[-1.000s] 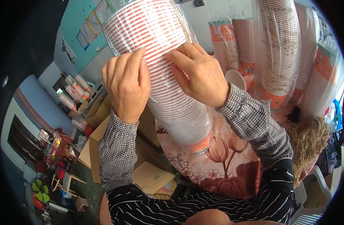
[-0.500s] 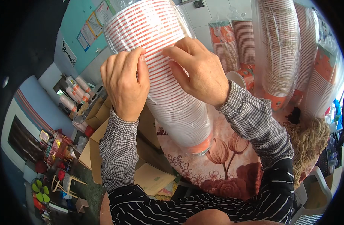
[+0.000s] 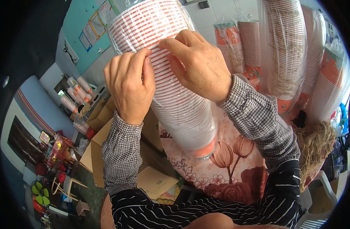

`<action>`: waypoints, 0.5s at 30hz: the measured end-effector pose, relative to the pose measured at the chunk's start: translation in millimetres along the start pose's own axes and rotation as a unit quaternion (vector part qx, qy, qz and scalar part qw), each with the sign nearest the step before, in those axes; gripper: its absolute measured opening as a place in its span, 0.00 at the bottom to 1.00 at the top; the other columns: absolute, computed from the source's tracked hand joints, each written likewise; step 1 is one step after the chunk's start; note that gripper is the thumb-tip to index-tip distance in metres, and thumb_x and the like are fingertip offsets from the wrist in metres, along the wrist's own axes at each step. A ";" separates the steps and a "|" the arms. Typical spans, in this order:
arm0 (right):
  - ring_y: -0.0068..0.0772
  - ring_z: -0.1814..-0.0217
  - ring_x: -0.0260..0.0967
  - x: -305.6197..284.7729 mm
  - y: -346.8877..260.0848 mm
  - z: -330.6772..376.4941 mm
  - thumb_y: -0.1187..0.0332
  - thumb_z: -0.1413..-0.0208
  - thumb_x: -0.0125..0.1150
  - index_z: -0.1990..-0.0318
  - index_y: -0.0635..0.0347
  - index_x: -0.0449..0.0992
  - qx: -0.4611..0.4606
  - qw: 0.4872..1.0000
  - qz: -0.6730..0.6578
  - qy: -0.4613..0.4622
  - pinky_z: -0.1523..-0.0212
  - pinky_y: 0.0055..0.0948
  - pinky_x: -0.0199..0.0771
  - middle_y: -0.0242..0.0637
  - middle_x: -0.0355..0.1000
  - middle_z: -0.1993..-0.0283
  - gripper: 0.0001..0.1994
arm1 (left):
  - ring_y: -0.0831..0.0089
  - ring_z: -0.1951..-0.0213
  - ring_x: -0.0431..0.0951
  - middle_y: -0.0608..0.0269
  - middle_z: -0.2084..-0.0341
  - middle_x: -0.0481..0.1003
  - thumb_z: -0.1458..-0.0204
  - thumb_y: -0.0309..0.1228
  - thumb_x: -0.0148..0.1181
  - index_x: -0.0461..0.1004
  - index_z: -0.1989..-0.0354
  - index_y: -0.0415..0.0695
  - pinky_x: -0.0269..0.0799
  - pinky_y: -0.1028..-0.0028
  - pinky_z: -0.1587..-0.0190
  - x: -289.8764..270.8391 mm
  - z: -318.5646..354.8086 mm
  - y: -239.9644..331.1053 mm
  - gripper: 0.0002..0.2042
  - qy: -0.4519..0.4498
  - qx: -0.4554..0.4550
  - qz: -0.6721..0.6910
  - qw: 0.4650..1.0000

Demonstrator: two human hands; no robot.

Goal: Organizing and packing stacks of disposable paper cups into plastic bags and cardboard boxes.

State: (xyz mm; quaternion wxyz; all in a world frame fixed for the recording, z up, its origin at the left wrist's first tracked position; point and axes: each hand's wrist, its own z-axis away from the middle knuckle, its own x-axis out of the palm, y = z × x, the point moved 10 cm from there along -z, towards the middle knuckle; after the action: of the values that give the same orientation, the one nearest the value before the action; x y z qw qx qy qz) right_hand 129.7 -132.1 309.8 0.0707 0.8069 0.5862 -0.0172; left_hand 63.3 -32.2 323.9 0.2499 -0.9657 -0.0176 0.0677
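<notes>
- One sleeve of nested paper cups (image 3: 175, 76), plastic-wrapped, angled above the floral surface (image 3: 220, 171): light, crushable, slippery film.
- Left hand (image 3: 131, 86), right hand (image 3: 200, 63): each grip pinching film; hold around the stack's middle.

Paper cup stack (image 3: 171, 80) in glossy clear plastic wrap; tablecloth (image 3: 224, 175) smooth, floral; cardboard boxes (image 3: 102, 141) matt.
</notes>
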 end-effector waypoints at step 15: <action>0.41 0.62 0.76 -1.7 23.1 5.6 0.73 0.45 0.63 0.49 0.55 0.77 0.031 0.999 -0.037 0.000 0.63 0.36 0.78 0.40 0.73 0.60 0.15 | 0.64 0.62 0.73 0.66 0.70 0.73 0.43 0.26 0.60 0.77 0.58 0.46 0.65 0.63 0.54 -4.0 0.9 -2.1 0.06 0.009 -0.001 0.001 1.000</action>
State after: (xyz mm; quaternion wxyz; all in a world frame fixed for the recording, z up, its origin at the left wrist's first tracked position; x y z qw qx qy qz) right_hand 151.4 -141.4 306.6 0.0450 0.7862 0.6151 -0.0383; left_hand 59.2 -30.2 324.7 0.2488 -0.9666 -0.0149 0.0590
